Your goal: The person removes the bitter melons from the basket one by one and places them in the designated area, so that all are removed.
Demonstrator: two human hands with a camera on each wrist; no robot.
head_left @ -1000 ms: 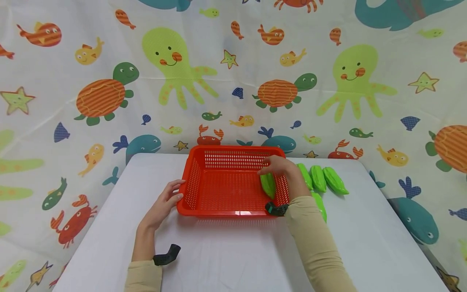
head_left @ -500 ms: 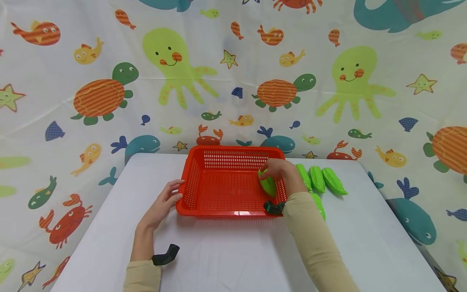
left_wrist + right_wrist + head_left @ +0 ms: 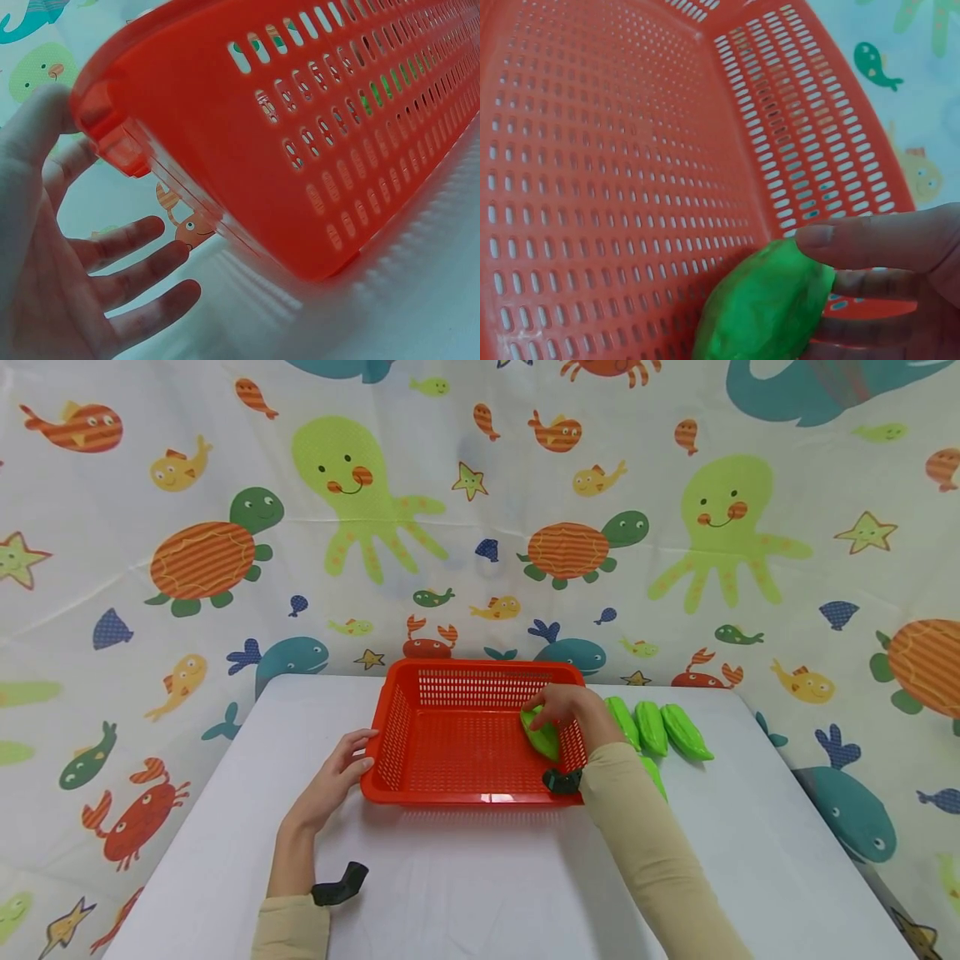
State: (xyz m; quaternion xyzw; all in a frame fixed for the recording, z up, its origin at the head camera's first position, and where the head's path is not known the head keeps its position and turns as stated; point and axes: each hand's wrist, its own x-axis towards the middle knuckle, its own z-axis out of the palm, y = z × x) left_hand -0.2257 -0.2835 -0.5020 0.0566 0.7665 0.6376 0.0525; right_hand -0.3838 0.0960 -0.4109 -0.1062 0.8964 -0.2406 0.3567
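Note:
A red plastic basket (image 3: 480, 797) with slotted walls stands upright on the table. Inside it, near the right wall, my right hand (image 3: 566, 706) pinches a ridged green fruit (image 3: 545, 739), shaped like a star fruit. The right wrist view has the thumb (image 3: 817, 236) on the upper end of this fruit (image 3: 765, 307), with the other fingers partly hidden behind it. At the basket's left side my left hand (image 3: 333, 785) touches the rim with its thumb and index finger. In the left wrist view its other fingers (image 3: 142, 277) extend loosely below the rim (image 3: 90, 97), off the wall.
Several similar green fruits (image 3: 651, 727) lie on the white table (image 3: 465, 885) right of the basket, one partly behind my right forearm. A cloth with sea animals (image 3: 480, 518) hangs behind the table. Each wrist wears a small black camera mount (image 3: 341, 885).
The right hand has closed on the green fruit in the basket and shifted it slightly left, tilting its upper end leftward. The left hand stays at the rim.

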